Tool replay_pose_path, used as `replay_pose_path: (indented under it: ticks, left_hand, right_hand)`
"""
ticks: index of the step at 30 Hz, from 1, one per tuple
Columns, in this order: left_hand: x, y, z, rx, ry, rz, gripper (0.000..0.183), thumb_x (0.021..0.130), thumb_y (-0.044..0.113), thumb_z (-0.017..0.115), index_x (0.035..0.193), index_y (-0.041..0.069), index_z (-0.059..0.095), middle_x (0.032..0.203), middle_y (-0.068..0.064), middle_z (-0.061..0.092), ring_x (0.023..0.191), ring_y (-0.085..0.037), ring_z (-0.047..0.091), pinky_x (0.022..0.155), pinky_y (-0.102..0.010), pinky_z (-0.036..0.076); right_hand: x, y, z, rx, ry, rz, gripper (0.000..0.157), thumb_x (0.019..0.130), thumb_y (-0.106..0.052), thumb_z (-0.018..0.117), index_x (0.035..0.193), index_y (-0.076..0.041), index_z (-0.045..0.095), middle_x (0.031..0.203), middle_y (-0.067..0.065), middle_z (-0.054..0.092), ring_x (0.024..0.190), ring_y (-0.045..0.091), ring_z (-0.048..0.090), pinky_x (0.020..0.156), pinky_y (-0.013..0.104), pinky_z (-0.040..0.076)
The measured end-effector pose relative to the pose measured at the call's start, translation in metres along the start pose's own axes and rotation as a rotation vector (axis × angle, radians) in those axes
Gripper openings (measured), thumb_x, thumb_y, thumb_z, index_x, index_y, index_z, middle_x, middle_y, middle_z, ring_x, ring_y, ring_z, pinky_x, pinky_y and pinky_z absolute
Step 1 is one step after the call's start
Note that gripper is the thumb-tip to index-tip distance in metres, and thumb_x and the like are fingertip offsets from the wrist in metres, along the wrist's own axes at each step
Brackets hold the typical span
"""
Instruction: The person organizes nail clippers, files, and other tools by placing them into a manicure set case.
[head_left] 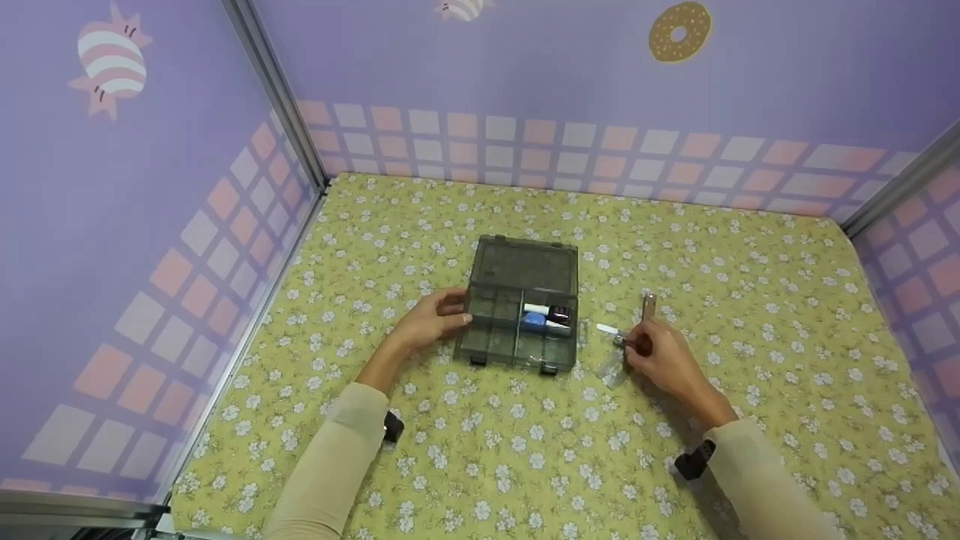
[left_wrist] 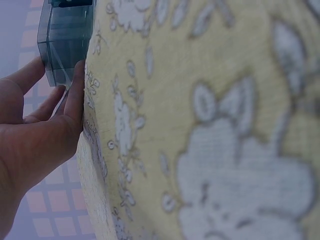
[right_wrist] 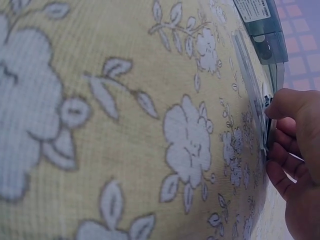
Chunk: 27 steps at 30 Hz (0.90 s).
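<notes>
A translucent grey plastic organizer box point(head_left: 491, 341) stands with its hinged lid point(head_left: 525, 264) raised at the back. Two small bottles lie in its back right compartment: a dark red bottle point(head_left: 559, 313) with a white cap and a blue bottle point(head_left: 534, 319). My left hand point(head_left: 426, 321) grips the box's left side, thumb and fingers around the wall point(left_wrist: 67, 45). Right of the box, my right hand point(head_left: 664, 358) pinches a small slim item with a white end point(head_left: 607, 328); its kind is partly hidden by the fingers. Clear plastic point(head_left: 612, 373) lies beneath those fingers.
A narrow brownish metallic piece point(head_left: 649, 303) extends behind my right hand. Another small clear item point(head_left: 583, 333) lies against the box's right side. The flowered cloth point(head_left: 495, 450) covers the table, with purple panels point(head_left: 487, 75) and metal posts around it.
</notes>
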<state>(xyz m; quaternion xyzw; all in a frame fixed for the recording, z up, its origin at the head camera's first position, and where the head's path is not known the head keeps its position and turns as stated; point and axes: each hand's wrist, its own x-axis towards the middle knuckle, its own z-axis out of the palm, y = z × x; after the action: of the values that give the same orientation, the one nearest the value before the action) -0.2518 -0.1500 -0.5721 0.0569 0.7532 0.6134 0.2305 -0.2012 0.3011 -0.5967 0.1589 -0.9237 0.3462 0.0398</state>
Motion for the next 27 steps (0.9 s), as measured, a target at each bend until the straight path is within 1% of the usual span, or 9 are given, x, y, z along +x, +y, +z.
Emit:
replay_pose_path:
  ticks: [5,10,15,18,21,24,27]
  left_hand:
    - [0.001,-0.001,0.0,0.011,0.004,-0.002,0.067,0.105,0.023,0.072,0.163,0.013,0.041,0.162,-0.012,0.045,0.148,-0.03,0.045,0.112,-0.049,0.048]
    - [0.001,-0.001,0.0,0.014,-0.001,0.015,0.067,0.105,0.023,0.072,0.163,0.012,0.04,0.162,-0.014,0.044,0.148,-0.031,0.045,0.113,-0.051,0.047]
    - [0.0,-0.001,0.0,0.017,-0.001,0.019,0.067,0.105,0.021,0.071,0.163,0.011,0.04,0.162,-0.015,0.044,0.148,-0.032,0.044,0.113,-0.051,0.047]
    - [0.0,-0.001,0.0,0.018,0.0,0.015,0.067,0.105,0.022,0.071,0.163,0.011,0.04,0.161,-0.014,0.045,0.148,-0.031,0.045,0.113,-0.05,0.047]
    - [0.0,-0.002,0.0,0.018,-0.001,0.016,0.067,0.105,0.021,0.071,0.163,0.011,0.04,0.161,-0.014,0.045,0.148,-0.031,0.045,0.113,-0.05,0.047]
    - [0.001,-0.002,0.0,0.008,0.001,0.015,0.067,0.105,0.021,0.072,0.163,0.011,0.041,0.161,-0.013,0.045,0.147,-0.031,0.046,0.112,-0.05,0.048]
    - [0.002,-0.002,0.0,0.002,0.002,0.012,0.067,0.105,0.021,0.072,0.163,0.011,0.04,0.161,-0.014,0.045,0.148,-0.031,0.045,0.112,-0.05,0.048]
  right_hand:
    - [-0.001,-0.001,0.001,0.021,0.02,-0.005,0.013,0.094,-0.001,0.076,0.102,-0.003,0.067,0.096,0.01,0.065,0.078,0.02,0.061,0.065,0.033,0.05]
    - [0.0,-0.004,-0.001,0.054,-0.002,0.006,0.014,0.096,-0.001,0.075,0.106,-0.003,0.065,0.097,0.01,0.065,0.076,0.018,0.062,0.063,0.031,0.051]
    - [0.005,-0.012,-0.001,0.101,-0.017,0.004,0.014,0.097,-0.001,0.074,0.107,-0.004,0.066,0.093,0.006,0.066,0.075,0.017,0.061,0.062,0.03,0.051]
    - [0.01,-0.021,0.001,0.108,-0.017,-0.003,0.014,0.095,0.001,0.075,0.105,-0.005,0.066,0.09,0.004,0.066,0.074,0.017,0.061,0.063,0.029,0.051]
    - [0.015,-0.033,0.004,0.135,-0.029,-0.004,0.015,0.094,0.002,0.074,0.104,-0.004,0.066,0.092,0.005,0.067,0.078,0.018,0.062,0.066,0.029,0.052]
    - [0.02,-0.046,0.008,0.152,-0.038,-0.024,0.016,0.093,0.002,0.075,0.105,-0.005,0.067,0.095,0.005,0.068,0.083,0.019,0.064,0.072,0.033,0.056]
    - [0.026,-0.059,0.012,0.156,-0.034,-0.073,0.017,0.092,0.003,0.075,0.105,-0.005,0.068,0.097,0.005,0.07,0.085,0.019,0.067,0.076,0.04,0.059]
